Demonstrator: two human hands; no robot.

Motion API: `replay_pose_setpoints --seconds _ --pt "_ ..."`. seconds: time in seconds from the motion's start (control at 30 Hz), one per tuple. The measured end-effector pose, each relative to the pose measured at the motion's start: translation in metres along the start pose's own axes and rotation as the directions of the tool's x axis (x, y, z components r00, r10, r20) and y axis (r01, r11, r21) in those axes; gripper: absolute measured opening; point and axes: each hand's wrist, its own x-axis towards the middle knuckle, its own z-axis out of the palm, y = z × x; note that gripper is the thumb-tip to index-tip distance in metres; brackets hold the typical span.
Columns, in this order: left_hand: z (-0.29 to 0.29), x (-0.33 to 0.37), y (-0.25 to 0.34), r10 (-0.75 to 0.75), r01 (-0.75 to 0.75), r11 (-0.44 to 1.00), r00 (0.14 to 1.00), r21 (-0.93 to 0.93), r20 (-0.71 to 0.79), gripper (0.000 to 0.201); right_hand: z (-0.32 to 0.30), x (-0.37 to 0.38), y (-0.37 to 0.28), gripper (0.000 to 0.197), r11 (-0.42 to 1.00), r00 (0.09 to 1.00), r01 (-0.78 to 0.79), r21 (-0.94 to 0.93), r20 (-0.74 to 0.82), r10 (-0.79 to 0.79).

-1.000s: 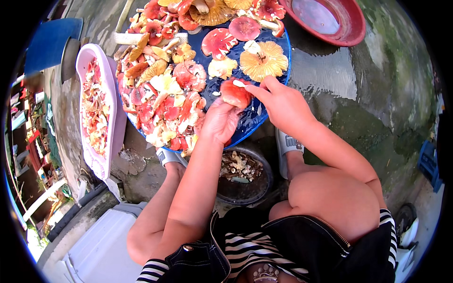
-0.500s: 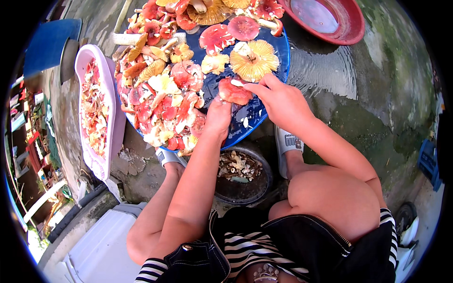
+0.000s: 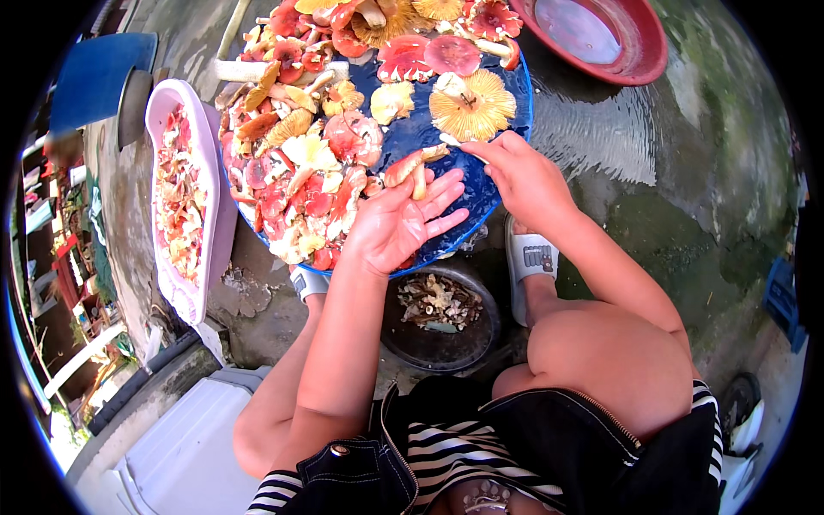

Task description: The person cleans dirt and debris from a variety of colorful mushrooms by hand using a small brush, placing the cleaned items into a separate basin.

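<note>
Palm up, my left hand point(image 3: 399, 225) pinches a red-capped mushroom point(image 3: 415, 168) by its cap edge with the thumb, the other fingers stretched out. The mushroom is tilted on its side and its pale stem points down toward the fingers. Just right of it, my right hand point(image 3: 525, 176) grips a slim tool with a white tip point(image 3: 449, 139); its exact kind is hidden by the fingers. Under both hands lies a blue round tabletop point(image 3: 481, 199). A heap of red and yellow mushrooms point(image 3: 296, 184) covers its left side, and a large yellow gilled mushroom point(image 3: 474, 105) lies upside down beyond my right hand.
Below the tabletop, between my feet, stands a dark basin point(image 3: 476, 339) with scraps in it. A pink tub point(image 3: 219, 206) of mushroom pieces is at left. At the far right sits a red basin point(image 3: 644, 60) holding liquid. The concrete floor point(image 3: 652, 223) is wet.
My left hand has rolled palm up, turning the mushroom from cap up to its side so the stem shows. The white-tipped tool has come off the cap and is now just beyond it.
</note>
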Motion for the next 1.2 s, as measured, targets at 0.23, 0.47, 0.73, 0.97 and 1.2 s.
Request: replay_pose_setpoints --seconds 0.23,0.47,0.73,0.97,1.2 --pt "0.017 -0.032 0.008 0.332 -0.234 0.875 0.927 0.423 -0.173 0.039 -0.004 -0.001 -0.002 0.037 1.000 1.000 0.005 0.008 0.004 -0.005" --pt "-0.002 -0.071 0.043 0.591 -0.473 0.789 0.758 0.392 -0.274 0.034 0.001 0.001 -0.003 0.036 1.000 1.000 0.015 0.003 0.023 -0.015" --pt "-0.078 -0.161 0.211 0.823 -0.818 0.486 0.310 0.307 -0.477 0.041 -0.003 0.001 -0.008 0.039 0.999 0.999 0.049 0.013 0.014 -0.049" --pt "-0.051 -0.138 0.135 0.739 -0.503 0.594 0.650 0.628 -0.179 0.035 -0.003 0.003 -0.008 0.038 0.995 0.999 0.026 0.097 0.017 -0.027" --pt "0.036 -0.059 -0.031 0.478 -0.146 0.280 0.878 0.949 -0.006 0.018 -0.013 -0.011 -0.008 0.038 0.919 0.999 0.022 0.394 -0.041 -0.006"
